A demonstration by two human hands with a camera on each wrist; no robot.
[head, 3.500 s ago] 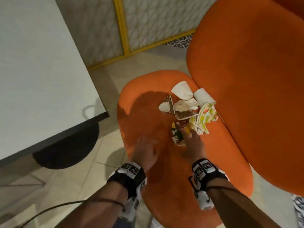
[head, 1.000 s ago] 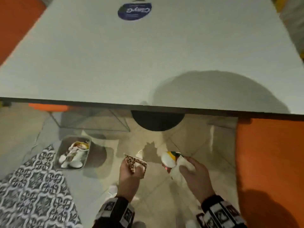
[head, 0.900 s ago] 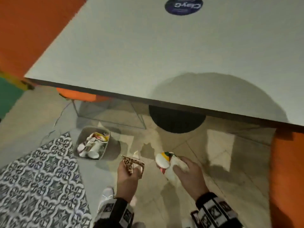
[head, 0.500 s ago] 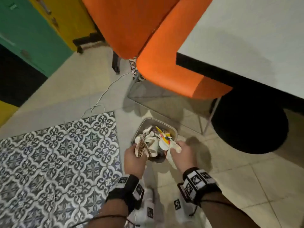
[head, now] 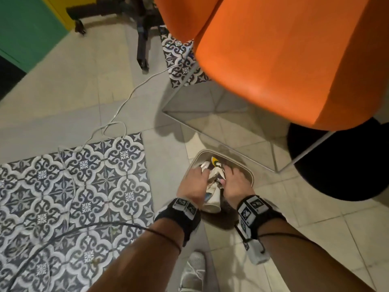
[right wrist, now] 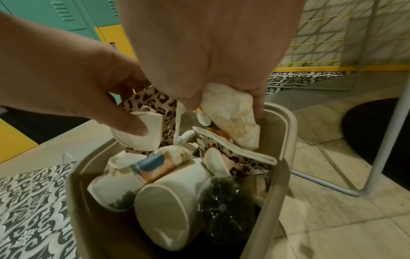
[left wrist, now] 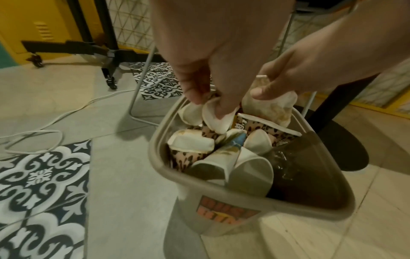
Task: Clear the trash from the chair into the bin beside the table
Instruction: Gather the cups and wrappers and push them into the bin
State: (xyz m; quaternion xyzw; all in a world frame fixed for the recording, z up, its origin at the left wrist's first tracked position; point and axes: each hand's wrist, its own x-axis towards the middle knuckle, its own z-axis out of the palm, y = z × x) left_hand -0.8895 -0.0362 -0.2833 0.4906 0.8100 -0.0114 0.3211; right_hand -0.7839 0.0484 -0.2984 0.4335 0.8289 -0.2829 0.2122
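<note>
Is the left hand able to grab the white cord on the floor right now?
Probably not yet: the left hand is pinching a crumpled paper cup over the bin, and the white cord lies apart.

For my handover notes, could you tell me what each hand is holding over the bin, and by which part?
Left hand pinches a crushed white paper cup by its rim; right hand grips a crumpled stained napkin by its top.

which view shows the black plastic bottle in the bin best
The right wrist view: the black plastic bottle lies near the camera, its crinkled base showing, beside a white paper cup in the bin. The left wrist view shows only a dark glossy patch. In the head view the hands cover it.
</note>
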